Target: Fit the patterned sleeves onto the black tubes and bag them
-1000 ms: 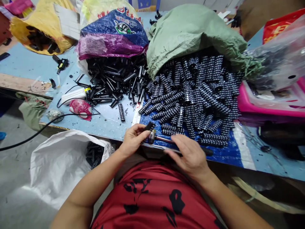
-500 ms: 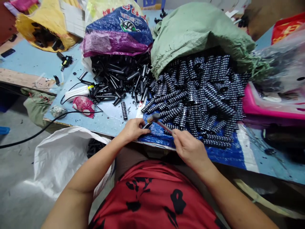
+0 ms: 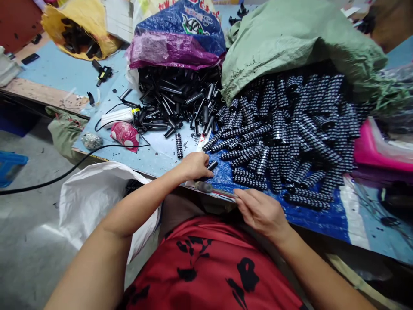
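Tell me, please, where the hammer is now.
In the head view, the hammer is below centre, at the near edge of the table, with its handle in the right hand and its head just below the left hand.

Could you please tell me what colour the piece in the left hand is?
The piece in the left hand is black, shown in the head view.

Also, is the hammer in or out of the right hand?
In: the right hand pinches the hammer by its handle; the head looks blurred.
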Demonstrator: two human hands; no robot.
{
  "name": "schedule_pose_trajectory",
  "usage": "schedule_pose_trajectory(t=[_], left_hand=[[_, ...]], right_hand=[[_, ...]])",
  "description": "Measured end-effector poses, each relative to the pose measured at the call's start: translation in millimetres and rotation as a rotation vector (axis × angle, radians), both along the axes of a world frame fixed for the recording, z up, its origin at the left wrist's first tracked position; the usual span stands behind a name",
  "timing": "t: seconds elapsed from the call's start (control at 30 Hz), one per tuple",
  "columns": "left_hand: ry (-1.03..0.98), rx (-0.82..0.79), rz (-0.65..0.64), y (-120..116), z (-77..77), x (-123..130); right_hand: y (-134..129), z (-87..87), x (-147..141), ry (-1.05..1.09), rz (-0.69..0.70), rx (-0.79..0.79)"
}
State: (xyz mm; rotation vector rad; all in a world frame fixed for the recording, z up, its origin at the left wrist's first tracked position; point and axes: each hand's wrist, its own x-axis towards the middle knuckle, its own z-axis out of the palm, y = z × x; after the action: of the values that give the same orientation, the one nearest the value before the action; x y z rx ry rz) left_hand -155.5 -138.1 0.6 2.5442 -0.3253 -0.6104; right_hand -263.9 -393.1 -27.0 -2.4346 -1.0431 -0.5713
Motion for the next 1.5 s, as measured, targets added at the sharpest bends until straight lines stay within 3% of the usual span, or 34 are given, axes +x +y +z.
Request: schedule_pose_trajectory(t=[0.07, 0.13, 0.23, 0.3, 0.37, 0.43, 0.5, 0.63, 0.73, 0.83, 0.93, 1.07, 1.13, 1.27, 1.37, 1.43, 1.5], left_hand=[[-0.053, 0.003, 0.006, 16, 14.7, -15], [-0.018, -0.021, -0.012, 50, 33.3, -35], [0.277, -0.051, -0.069, 120, 57.8, -67], [0.421, -0.015, -0.018, 159, 66.1, -84], [0.454, -0.024, 0.042, 179, 67.0, -96], [0.414, -0.101, 0.075, 176, 61.7, -100], [0.305, -0.195, 0.124, 158, 52.2, -97], [-0.053, -0.321, 0.311, 121, 29.0, -68], [-0.313, -0.311, 0.468, 119, 16.2, -34], [-0.502, -0.118, 0.560, 127, 9.0, 3], [-0.501, 0.073, 0.544, 130, 3.6, 37], [-0.404, 0.041, 0.477, 126, -5.8, 65], [-0.358, -0.020, 0.435, 125, -10.4, 68], [-0.338, -0.110, 0.444, 123, -15.1, 51], [-0.274, -0.297, 0.558, 116, -13.9, 22], [-0.159, -0.580, 0.683, 105, -11.2, 0], [0.007, -0.891, 0.783, 91, -7.7, -21]], right_hand=[[-18, -7.4, -1, -0.053, -0.037, 0.031], [-38, -15.2, -3, -0.114, -0.122, -0.020], [-55, -21.3, -7, -0.142, -0.202, -0.096], [-50, -17.7, -5, -0.120, -0.216, -0.062], [-28, -8.1, 3, -0.046, -0.186, 0.031], [10, 4.3, 21, 0.078, -0.101, 0.128], [60, 16.6, 49, 0.227, -0.071, 0.173], [161, 35.4, 118, 0.603, -0.241, -0.011], [210, 39.1, 155, 0.718, -0.335, -0.158], [231, 33.2, 169, 0.719, -0.325, -0.236], [230, 27.7, 169, 0.684, -0.290, -0.232], [203, 28.2, 155, 0.639, -0.182, -0.199], [182, 27.9, 141, 0.698, -0.073, -0.043], [146, 24.0, 108, 1.161, 0.165, 0.674], [135, 23.5, 89, 1.474, 0.088, 1.059], [135, 25.0, 82, 1.561, -0.009, 1.222], [135, 26.9, 77, 1.584, -0.071, 1.287]])
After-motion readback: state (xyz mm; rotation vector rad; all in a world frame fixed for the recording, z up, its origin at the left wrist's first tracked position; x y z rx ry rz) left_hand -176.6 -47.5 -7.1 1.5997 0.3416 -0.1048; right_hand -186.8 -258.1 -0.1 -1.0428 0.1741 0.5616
